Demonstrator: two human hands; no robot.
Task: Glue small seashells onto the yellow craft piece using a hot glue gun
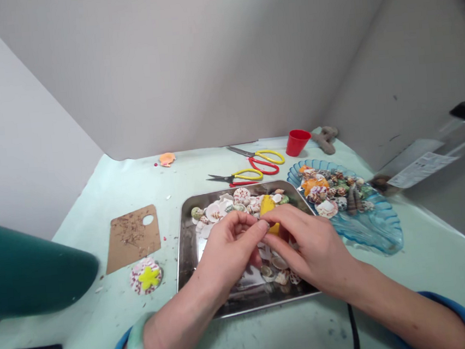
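Over the metal tray (245, 307), my left hand (233, 241) and my right hand (315, 239) meet at the fingertips. Both are closed in a pinch; whatever sits between the tips is too small or hidden to name. A yellow piece (267, 206) shows just behind my right fingers, and I cannot tell whether they touch it. Beneath and behind the hands, the tray holds several seashells (241, 195), white, speckled and greenish. To the left of the tray lies a speckled disc (134, 280) topped with a yellow-green flower shape (149, 278).
Scissors with yellow and red handles (253, 173) lie behind the tray, near a red cup (297, 143). On the right, a blue scalloped dish (380, 229) bears more shells. Leftward are brown cardboard (129, 236), an orange piece (167, 159) and a large green cylinder (31, 265).
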